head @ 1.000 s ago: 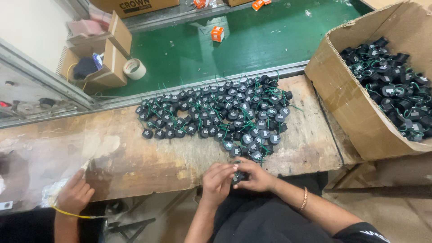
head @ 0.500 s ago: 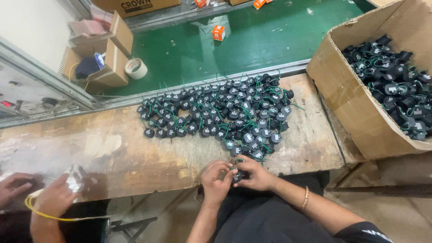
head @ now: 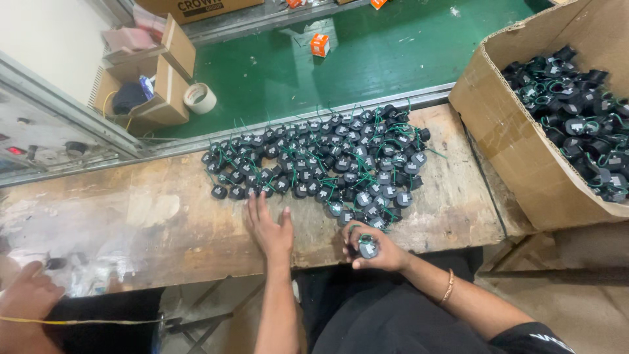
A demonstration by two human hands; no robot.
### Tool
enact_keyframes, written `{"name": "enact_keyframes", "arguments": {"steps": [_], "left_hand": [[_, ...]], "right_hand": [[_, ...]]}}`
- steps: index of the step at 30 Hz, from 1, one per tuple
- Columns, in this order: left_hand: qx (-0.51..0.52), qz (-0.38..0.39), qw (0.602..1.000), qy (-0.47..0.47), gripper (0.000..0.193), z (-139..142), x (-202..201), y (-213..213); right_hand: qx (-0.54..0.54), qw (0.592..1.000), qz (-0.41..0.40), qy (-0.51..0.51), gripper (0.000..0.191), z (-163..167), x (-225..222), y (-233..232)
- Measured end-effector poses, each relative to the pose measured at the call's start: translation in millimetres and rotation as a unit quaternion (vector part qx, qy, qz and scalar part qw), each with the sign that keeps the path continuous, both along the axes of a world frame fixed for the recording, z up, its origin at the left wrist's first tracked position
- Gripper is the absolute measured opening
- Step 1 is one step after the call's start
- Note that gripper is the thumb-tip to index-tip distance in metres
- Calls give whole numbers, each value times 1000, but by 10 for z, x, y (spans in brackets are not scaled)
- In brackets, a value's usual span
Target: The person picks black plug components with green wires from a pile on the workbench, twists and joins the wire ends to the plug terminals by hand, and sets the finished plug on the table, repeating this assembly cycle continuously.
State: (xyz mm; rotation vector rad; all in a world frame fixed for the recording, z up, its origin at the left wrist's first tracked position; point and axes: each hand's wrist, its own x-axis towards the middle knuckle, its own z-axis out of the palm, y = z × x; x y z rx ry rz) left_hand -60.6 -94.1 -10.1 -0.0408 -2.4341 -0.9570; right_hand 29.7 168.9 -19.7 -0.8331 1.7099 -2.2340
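Since half a second ago my left hand [head: 268, 229] left the right one and now lies flat and open on the wooden bench [head: 164, 223], fingertips just below the pile of black coils [head: 321, 164]. At far left a co-worker's hand [head: 26, 298] rests near a yellow wire [head: 78, 321]. My right hand [head: 377, 249] is at the bench edge, closed around one black coil [head: 367, 247]. Further right stands a cardboard box [head: 517, 151] with more coils inside.
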Motion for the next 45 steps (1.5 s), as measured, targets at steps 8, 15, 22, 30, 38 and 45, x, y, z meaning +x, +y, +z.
{"name": "enact_keyframes", "arguments": {"steps": [8,15,22,30,38,45], "left_hand": [[-78,-35,996,-18,53,4,-24,40],[120,-22,992,-25,62,47,29,49],[-86,-73,992,-58,75,124,-31,112],[391,-23,919,43,27,-69,173,-10],[170,-361,913,88,26,318,740,619],[139,-389,902,123,23,552,746,729]], "right_hand": [[130,984,-28,120,38,43,3,-59],[113,989,-23,88,37,87,-10,-79],[104,990,-21,90,36,97,-6,-84],[2,999,-7,-38,43,61,1,-101],[253,940,-171,156,66,-240,-5,-99],[156,975,-124,95,42,-163,7,-48]]}}
